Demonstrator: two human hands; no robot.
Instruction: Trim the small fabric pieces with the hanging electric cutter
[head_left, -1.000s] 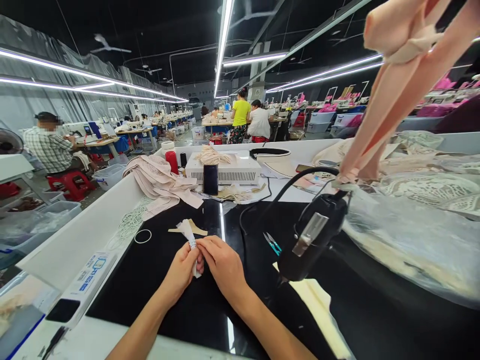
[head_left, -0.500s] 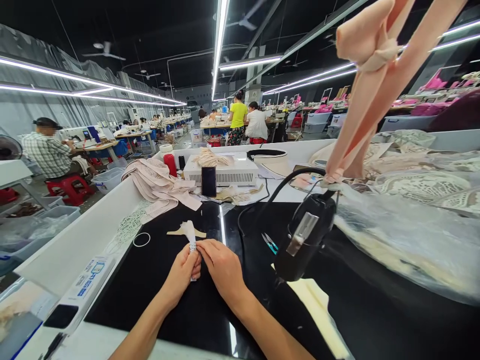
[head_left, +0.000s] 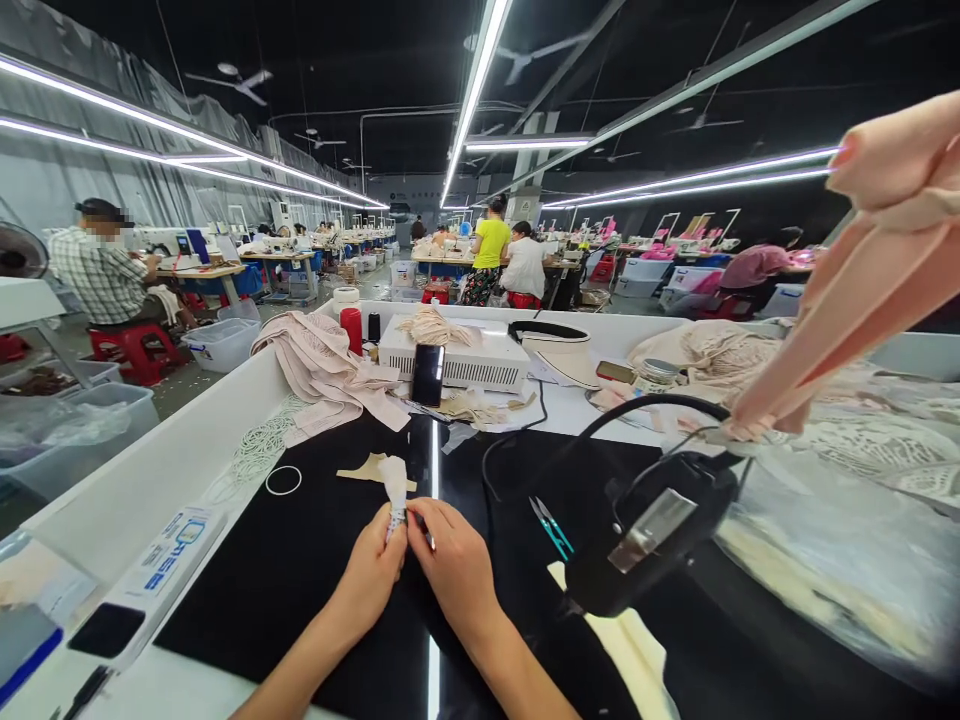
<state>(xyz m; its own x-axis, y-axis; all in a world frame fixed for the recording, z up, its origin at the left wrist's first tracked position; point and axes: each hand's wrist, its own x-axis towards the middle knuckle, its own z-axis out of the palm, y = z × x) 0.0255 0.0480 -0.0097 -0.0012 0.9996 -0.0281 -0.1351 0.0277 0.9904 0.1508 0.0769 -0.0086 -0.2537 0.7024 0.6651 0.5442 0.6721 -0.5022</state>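
Observation:
Upright in my left hand (head_left: 373, 565) is a soft white strip of material (head_left: 394, 476), gathered into a bundle with a printed bluish band at the grip. My left fingers are closed around its lower part. My right hand (head_left: 457, 560) meets it from the right, thumb and fingertips pinched at the bundle's edge; what exactly lies between them is partly hidden. Just behind the bundle, a small beige cut piece (head_left: 364, 470) lies on the black work surface (head_left: 247, 580). Teal-handled thread snips (head_left: 553, 530) lie to the right of my hands.
A black device (head_left: 652, 550) hangs at right, with pink fabric (head_left: 847, 310) tied above it. Cream fabric (head_left: 630, 650) lies below. A phone (head_left: 427, 375) leans on a white box (head_left: 495, 365). A white ring (head_left: 283, 480) lies left. Several people sit or stand farther back.
The view has shifted, so the hanging device and pink fabric appear farther right and lower. Both hands stay together at the white strip, which has turned slightly.

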